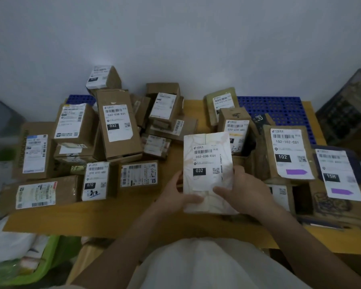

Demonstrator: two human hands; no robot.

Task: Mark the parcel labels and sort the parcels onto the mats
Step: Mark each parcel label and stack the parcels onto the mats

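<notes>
Two hands are seen, the left hand [176,195] and the right hand [245,190], and one pale parcel [207,172] is held between them. Two blue perforated mats [279,110] are counted along the table's far edge. Two labels are marked with purple arrows [296,172], toward the right edge

White marbled parcel [208,174] (faint beige veining), brown cardboard boxes [121,124] all round, purple arrows [296,172] on white labels [291,153], blue perforated mat [279,109].
</notes>
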